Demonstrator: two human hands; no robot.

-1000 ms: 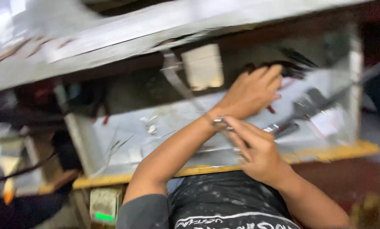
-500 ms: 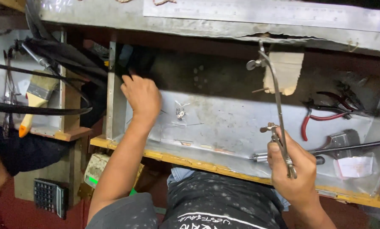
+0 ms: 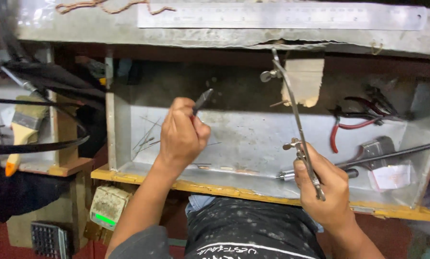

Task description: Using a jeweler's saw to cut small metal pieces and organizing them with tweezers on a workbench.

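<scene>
Steel saw frame (image 3: pixel 296 139) sat clenched in the right hand (image 3: pixel 327 192); at nine o'clock, the left hand (image 3: pixel 181 136) gripped a dark tool (image 3: pixel 203 100) above the drawer (image 3: pixel 253 139).

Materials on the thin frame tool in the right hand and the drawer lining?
Frame tool in the right hand: looks like bare steel, thin grey rod with shiny screw fittings. Drawer lining: probably sheet metal, dull grey, scuffed, with folded edges over a yellow-painted, likely wooden, front rim.
</scene>
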